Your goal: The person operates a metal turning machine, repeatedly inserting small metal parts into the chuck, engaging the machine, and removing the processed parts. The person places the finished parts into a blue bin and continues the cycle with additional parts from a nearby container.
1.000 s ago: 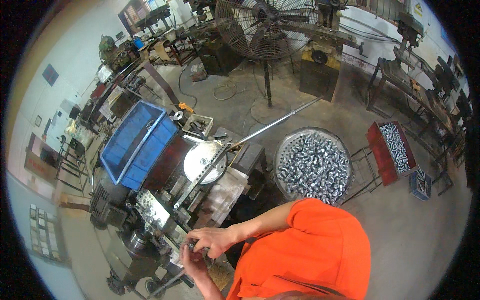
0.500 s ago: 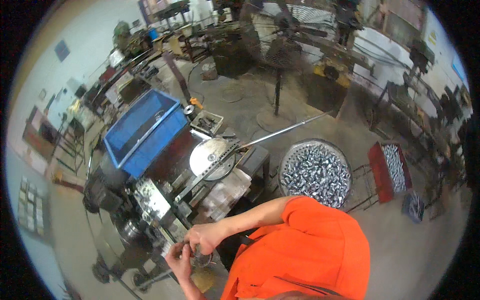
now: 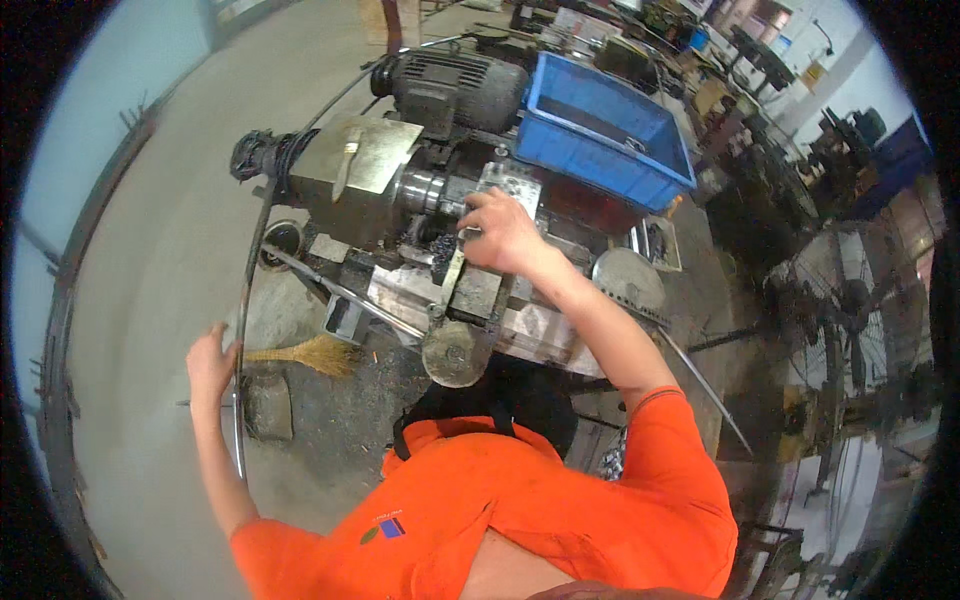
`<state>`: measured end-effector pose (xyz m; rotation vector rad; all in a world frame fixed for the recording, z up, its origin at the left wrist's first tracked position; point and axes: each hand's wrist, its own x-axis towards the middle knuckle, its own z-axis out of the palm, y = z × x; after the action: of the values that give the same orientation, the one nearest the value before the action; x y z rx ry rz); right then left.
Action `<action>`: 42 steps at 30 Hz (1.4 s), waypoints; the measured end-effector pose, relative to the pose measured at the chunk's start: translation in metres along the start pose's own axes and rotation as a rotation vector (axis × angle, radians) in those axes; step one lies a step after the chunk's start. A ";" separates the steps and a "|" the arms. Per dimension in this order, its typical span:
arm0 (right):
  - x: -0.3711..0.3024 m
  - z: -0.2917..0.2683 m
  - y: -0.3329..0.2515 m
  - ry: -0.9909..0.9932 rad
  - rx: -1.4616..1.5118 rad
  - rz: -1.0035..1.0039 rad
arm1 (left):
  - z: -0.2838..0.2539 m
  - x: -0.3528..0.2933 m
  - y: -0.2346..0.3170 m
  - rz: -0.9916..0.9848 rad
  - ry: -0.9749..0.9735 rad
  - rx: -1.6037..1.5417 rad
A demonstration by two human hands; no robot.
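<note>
My left hand [image 3: 210, 368] is out at the left, fingers partly spread, its thumb side right beside a long metal lever [image 3: 240, 410]. Whether it touches the lever I cannot tell. My right hand [image 3: 500, 232] is over the middle of a lathe-like machine, fingers curled by the shiny round spindle [image 3: 422, 190]. What those fingers hold, if anything, is hidden. Dark metal shavings [image 3: 442, 258] lie just below them. Toward me stands a round metal knob or handwheel [image 3: 456, 354].
A blue crate [image 3: 600, 155] sits behind the machine, beside a motor [image 3: 455, 90]. A brush [image 3: 346, 165] lies on the metal cover [image 3: 385, 150]. A straw broom [image 3: 315, 354] is below on the left. A round plate [image 3: 628, 280] and a long bar [image 3: 705, 390] are at the right.
My view has swung left onto the machine. My hands, close together before, are now far apart: the left by the lever, the right at the spindle.
</note>
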<state>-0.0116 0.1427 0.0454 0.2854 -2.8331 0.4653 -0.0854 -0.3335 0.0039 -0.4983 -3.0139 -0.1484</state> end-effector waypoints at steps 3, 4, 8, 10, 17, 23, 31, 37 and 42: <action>0.040 0.032 0.025 -0.090 -0.225 0.098 | 0.036 -0.025 -0.013 -0.150 -0.083 -0.254; 0.048 0.041 0.032 -0.116 -0.295 0.123 | 0.041 -0.031 0.001 -0.215 -0.059 -0.355; 0.065 0.053 0.043 -0.174 -0.150 0.247 | 0.065 -0.035 -0.007 -0.239 -0.004 -0.358; 0.069 0.060 0.048 -0.167 -0.034 0.249 | 0.069 -0.033 -0.008 -0.256 -0.040 -0.329; 0.078 0.057 0.035 -0.227 0.056 0.279 | 0.079 -0.028 -0.013 -0.254 0.025 -0.165; 0.072 0.060 0.042 -0.167 0.125 0.277 | 0.073 -0.013 -0.033 -0.234 -0.015 0.070; 0.074 0.061 0.037 -0.109 0.117 0.326 | 0.087 0.065 -0.206 -0.018 0.167 0.443; 0.031 0.050 0.034 0.226 0.064 0.078 | 0.082 0.074 -0.136 -0.235 0.240 0.083; -0.079 0.003 0.057 0.450 0.108 0.183 | 0.168 0.077 -0.035 -0.381 0.508 -0.463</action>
<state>0.0496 0.2062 0.0044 -0.0573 -2.4060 0.6322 -0.1801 -0.3240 -0.1577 0.0960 -2.5182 -0.8639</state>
